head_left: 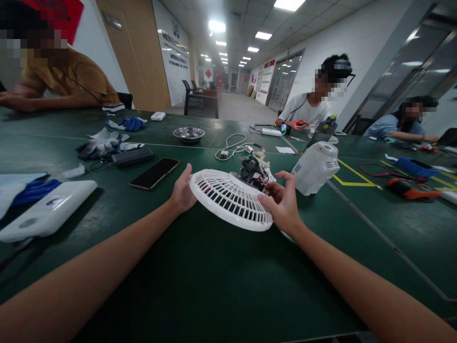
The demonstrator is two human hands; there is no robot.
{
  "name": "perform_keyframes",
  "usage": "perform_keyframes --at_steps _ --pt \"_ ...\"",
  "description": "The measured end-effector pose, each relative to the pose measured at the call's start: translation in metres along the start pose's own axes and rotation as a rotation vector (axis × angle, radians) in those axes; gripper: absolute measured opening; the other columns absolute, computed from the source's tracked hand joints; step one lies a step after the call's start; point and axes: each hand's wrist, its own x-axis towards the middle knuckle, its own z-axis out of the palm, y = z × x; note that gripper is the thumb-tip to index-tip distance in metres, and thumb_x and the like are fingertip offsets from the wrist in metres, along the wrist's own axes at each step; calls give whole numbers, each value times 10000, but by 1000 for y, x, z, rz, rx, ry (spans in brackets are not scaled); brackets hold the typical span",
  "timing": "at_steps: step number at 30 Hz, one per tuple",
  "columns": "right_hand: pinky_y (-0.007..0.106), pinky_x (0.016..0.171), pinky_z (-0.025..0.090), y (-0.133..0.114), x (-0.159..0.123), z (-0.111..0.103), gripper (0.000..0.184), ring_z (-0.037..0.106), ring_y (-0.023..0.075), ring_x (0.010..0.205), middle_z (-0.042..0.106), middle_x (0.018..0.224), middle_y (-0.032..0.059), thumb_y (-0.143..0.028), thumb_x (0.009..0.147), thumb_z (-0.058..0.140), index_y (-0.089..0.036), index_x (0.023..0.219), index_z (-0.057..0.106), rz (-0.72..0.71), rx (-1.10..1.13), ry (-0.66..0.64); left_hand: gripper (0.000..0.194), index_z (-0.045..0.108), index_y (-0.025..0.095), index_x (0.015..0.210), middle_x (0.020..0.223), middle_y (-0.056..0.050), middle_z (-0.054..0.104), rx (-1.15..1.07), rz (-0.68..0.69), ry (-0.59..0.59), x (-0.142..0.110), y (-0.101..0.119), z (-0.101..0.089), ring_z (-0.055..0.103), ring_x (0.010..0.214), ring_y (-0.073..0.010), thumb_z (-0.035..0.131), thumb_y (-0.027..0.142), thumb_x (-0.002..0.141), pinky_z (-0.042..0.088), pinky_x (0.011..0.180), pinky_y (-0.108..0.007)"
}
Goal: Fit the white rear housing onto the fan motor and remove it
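A white slatted fan grille (232,197) is held tilted above the green table, between my two hands. My left hand (183,190) grips its left rim, thumb pointing up. On the right side, my right hand (283,200) has its thumb on the rim and its fingers curled behind, close to the wiring. A dark motor (250,167) with wires sits at the back of the grille. Behind it a white cable with a plug (223,154) lies looped on the table. Just beyond my right hand stands a white plastic housing (317,167) with vents.
Left of my hands lie a phone (155,174), a black power bank (132,156), gloves (103,143) and a white device (50,209). A metal bowl (188,135) sits farther back. An orange multimeter (412,189) and blue case (416,167) are at right. Several people sit around the table.
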Motion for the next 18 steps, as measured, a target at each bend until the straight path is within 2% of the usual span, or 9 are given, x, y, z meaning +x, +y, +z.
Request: perform_keyframes --at_steps 3,8,10,12,15,18 --pt "350 709 540 8 1 -1 643 639 177 783 641 969 -8 -454 771 792 -326 1217 347 -76 -195 -52 570 711 77 1077 946 -177 774 -61 -148 -36 -1 6 -1 729 996 -348 433 564 981 583 888 -480" --pt "447 816 544 10 5 -5 694 661 251 901 671 1071 69 -528 736 810 -292 1220 371 -167 -517 -170 270 713 56 1067 922 -147 781 -59 -279 4 4 6 -2 758 832 -238 544 238 960 617 845 -368" --pt "459 831 541 9 6 -6 729 662 271 938 662 1131 95 -542 710 829 -281 1233 393 -202 -577 -244 236 711 45 1073 939 -155 779 -24 -317 -5 6 4 -2 760 821 -227 554 164 944 626 841 -359" --pt "462 860 535 10 8 -10 695 662 269 957 661 1128 91 -520 747 805 -274 1259 404 -228 -559 -281 234 712 40 1087 969 -172 776 4 -337 -34 8 2 -2 764 844 -233 554 136 942 632 846 -365" --pt "472 903 524 17 18 -22 574 653 264 988 656 1117 79 -455 827 736 -277 1284 436 -256 -505 -153 206 730 56 1052 998 -183 775 12 -340 -26 9 1 -1 768 852 -234 589 156 940 635 843 -355" --pt "536 994 479 31 34 -38 655 596 319 1150 599 1274 122 -432 773 776 -274 1330 470 -268 -585 46 190 743 68 1011 1017 -191 774 22 -343 7 10 0 -3 769 849 -231 627 195 932 632 851 -349"
